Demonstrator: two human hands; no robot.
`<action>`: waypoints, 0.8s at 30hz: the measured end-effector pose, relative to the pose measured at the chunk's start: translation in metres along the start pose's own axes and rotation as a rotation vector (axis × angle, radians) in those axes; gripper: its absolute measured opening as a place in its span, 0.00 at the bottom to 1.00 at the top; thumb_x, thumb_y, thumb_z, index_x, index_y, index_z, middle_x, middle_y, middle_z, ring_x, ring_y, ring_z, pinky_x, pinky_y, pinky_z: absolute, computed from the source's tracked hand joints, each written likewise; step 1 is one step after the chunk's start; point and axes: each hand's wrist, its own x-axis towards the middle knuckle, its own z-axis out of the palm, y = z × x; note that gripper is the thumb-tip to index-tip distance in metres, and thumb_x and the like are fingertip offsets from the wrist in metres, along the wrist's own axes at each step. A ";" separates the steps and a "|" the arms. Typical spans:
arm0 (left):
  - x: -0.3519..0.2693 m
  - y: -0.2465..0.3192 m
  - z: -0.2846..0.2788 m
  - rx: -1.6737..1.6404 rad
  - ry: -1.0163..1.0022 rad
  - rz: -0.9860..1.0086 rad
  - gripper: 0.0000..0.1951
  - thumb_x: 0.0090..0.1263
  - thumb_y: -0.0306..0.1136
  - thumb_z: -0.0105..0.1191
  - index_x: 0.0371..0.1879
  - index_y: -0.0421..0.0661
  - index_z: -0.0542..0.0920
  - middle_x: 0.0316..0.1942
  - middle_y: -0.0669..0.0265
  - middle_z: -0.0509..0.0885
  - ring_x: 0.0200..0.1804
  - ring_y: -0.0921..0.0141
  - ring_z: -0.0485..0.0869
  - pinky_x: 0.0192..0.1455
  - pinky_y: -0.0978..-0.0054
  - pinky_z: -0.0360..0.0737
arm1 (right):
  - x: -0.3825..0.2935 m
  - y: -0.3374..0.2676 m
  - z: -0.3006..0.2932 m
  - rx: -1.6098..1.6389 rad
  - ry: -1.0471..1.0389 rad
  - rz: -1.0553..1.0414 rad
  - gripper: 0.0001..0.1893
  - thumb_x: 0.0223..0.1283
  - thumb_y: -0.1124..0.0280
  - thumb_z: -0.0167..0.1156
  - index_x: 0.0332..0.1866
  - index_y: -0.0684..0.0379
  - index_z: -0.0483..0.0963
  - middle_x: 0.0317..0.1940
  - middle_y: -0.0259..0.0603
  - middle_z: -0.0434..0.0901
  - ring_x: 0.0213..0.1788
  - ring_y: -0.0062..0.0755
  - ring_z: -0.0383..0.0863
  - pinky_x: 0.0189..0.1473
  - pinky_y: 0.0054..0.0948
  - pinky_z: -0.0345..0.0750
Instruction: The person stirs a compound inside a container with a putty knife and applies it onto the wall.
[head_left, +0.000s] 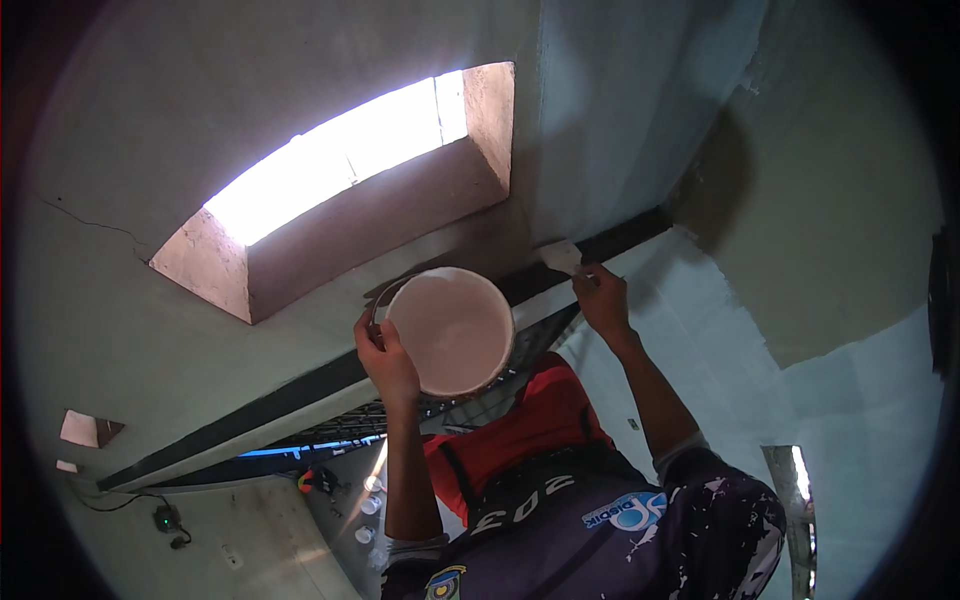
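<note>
My left hand (388, 361) holds a round white bucket (450, 330) by its rim and wire handle, tilted so that its pale inside faces the camera. What lies inside is hard to make out. To the right of the bucket, my right hand (602, 300) is closed on a flat, pale scraper-like blade (561, 257). The blade is at the wall just above a dark horizontal band (626, 238); whether it touches the wall cannot be told. A lighter, freshly coated-looking wall area lies above the band.
A bright recessed window opening (375, 217) is in the wall at upper left. Below the band runs a pale ledge (330, 409). Far below, several white containers (370, 504) stand on the floor. A small device with a cable (166, 517) is at lower left.
</note>
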 end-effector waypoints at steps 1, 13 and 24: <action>0.000 0.000 0.000 -0.018 0.004 0.008 0.19 0.77 0.31 0.47 0.62 0.35 0.70 0.34 0.67 0.77 0.36 0.75 0.76 0.43 0.74 0.73 | -0.008 -0.003 -0.005 0.052 -0.010 0.080 0.12 0.57 0.67 0.65 0.41 0.63 0.80 0.32 0.57 0.84 0.40 0.59 0.85 0.42 0.47 0.80; -0.003 0.006 0.002 -0.016 -0.008 -0.019 0.19 0.77 0.32 0.47 0.62 0.36 0.70 0.37 0.65 0.79 0.40 0.74 0.77 0.46 0.74 0.74 | -0.005 0.015 0.018 -0.086 -0.049 -0.015 0.12 0.58 0.67 0.63 0.44 0.61 0.80 0.31 0.58 0.84 0.38 0.60 0.85 0.42 0.47 0.80; 0.000 0.003 0.000 -0.005 -0.008 0.000 0.19 0.77 0.32 0.47 0.62 0.35 0.70 0.39 0.63 0.79 0.41 0.73 0.77 0.47 0.73 0.74 | -0.020 0.017 0.007 -0.085 -0.045 0.017 0.13 0.59 0.65 0.64 0.44 0.62 0.80 0.30 0.57 0.84 0.37 0.59 0.85 0.39 0.49 0.80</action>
